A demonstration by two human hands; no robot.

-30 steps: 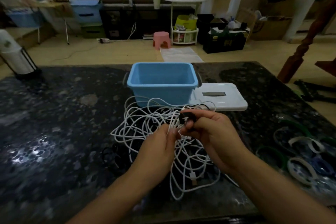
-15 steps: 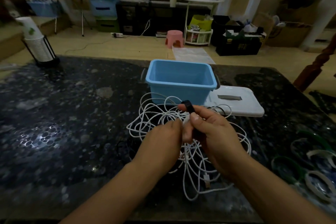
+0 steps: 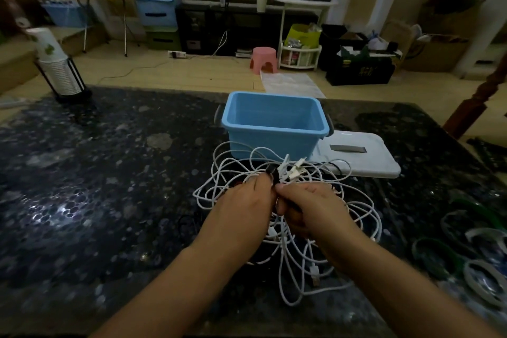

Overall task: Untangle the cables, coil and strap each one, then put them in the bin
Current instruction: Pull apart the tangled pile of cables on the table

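Both hands meet over the tangle of white cables point(image 3: 288, 200) on the dark table point(image 3: 109, 173), just near of the blue bin point(image 3: 274, 123). The left hand point(image 3: 244, 208) and right hand point(image 3: 312, 208) each pinch cable ends, plugs sticking up between them.

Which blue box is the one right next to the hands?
The open light-blue bin on the dark table, just beyond the white cable tangle both hands are holding. The other blue boxes sit far back across the room, by the wall.
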